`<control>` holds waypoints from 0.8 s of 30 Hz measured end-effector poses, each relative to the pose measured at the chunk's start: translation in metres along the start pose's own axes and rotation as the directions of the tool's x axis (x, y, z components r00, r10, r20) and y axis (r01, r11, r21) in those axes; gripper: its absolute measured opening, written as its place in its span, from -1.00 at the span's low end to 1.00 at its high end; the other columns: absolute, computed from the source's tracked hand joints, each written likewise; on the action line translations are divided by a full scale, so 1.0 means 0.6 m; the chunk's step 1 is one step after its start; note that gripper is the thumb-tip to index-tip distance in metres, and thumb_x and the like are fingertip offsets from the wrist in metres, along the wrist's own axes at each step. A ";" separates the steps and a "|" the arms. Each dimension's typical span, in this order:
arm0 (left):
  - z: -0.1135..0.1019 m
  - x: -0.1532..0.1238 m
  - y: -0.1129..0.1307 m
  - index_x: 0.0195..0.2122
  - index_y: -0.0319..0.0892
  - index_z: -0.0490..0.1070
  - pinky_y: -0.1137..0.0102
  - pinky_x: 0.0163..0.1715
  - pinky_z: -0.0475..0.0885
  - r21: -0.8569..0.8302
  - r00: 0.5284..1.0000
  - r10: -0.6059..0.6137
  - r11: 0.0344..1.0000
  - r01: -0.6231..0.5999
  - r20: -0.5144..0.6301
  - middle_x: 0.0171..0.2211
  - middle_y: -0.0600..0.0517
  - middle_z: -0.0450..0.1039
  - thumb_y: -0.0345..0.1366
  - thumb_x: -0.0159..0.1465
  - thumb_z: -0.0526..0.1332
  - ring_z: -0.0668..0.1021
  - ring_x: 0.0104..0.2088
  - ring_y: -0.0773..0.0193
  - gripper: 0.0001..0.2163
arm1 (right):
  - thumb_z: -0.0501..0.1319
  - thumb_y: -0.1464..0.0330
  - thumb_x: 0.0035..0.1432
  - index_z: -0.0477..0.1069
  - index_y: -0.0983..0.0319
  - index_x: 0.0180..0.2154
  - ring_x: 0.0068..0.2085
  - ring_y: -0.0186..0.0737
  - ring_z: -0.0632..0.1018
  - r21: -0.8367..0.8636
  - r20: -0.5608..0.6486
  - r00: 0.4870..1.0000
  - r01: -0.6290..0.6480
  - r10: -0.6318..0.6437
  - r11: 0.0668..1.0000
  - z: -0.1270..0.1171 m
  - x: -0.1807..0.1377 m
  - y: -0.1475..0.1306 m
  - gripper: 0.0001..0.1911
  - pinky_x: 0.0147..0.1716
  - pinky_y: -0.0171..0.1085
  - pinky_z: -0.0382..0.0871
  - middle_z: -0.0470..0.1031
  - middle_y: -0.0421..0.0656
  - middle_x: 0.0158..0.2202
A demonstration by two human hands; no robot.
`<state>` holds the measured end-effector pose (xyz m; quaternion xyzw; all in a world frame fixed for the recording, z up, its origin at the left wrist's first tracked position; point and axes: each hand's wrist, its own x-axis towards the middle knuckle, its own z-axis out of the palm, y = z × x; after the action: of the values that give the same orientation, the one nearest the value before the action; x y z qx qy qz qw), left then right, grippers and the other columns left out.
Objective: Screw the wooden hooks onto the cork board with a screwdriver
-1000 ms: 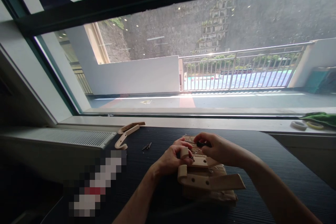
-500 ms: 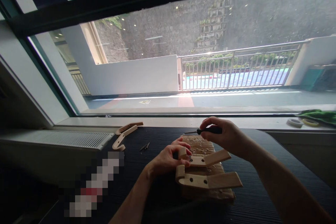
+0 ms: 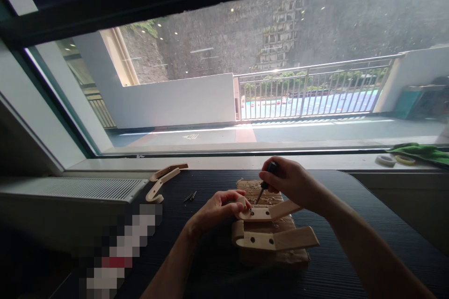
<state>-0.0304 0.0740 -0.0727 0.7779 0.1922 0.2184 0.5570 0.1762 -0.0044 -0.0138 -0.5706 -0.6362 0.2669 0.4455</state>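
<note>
A light wooden board lies on the dark table with two wooden hooks on it. My left hand pinches the curled end of the farther hook, holding it against the board. My right hand grips a small black-handled screwdriver, tilted with its tip down at that hook near my left fingertips. The nearer hook lies across the board, untouched.
Two loose wooden hooks lie at the table's far left, with a few small screws beside them. A vent grille runs along the sill at left. Tape rolls and a green cloth sit on the sill at right.
My right hand lifted the screwdriver off the board, turned it from level to tip-down, and brought it onto the farther hook. My left hand kept its hold on that hook.
</note>
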 end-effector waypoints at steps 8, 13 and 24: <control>0.010 0.006 0.000 -0.40 -0.20 0.54 0.25 0.14 0.16 0.046 0.999 0.039 0.998 -0.039 0.015 -0.19 -0.03 0.53 -0.25 0.20 0.08 0.27 0.15 0.09 -0.75 | 0.15 0.15 0.11 0.35 0.23 -0.33 -0.46 -0.33 0.44 -0.089 0.062 0.997 0.055 -0.050 0.994 0.016 -0.004 0.000 -0.74 -0.51 -0.35 0.30 0.40 -0.24 -0.50; 0.011 0.008 -0.004 -0.36 -0.21 0.54 0.25 0.14 0.16 0.053 0.998 0.056 0.997 -0.057 0.008 -0.23 -0.03 0.54 -0.23 0.21 0.08 0.28 0.15 0.10 -0.74 | 0.15 0.18 0.12 0.35 0.23 -0.35 -0.47 -0.35 0.40 -0.134 0.065 0.995 0.085 -0.076 0.987 0.017 -0.006 -0.006 -0.77 -0.50 -0.35 0.28 0.40 -0.24 -0.50; 0.013 0.010 -0.007 -0.39 -0.21 0.54 0.26 0.14 0.15 0.079 0.999 0.052 0.996 -0.051 -0.012 -0.21 -0.03 0.53 -0.24 0.20 0.08 0.32 0.11 0.09 -0.74 | 0.14 0.18 0.13 0.36 0.24 -0.35 -0.48 -0.36 0.38 -0.134 0.100 0.991 0.097 -0.083 0.986 0.019 -0.010 -0.012 -0.76 -0.52 -0.36 0.25 0.41 -0.23 -0.49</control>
<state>-0.0213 0.0723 -0.0779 0.8022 0.1847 0.2305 0.5189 0.1627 -0.0100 -0.0147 -0.5576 -0.6987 0.2283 0.3858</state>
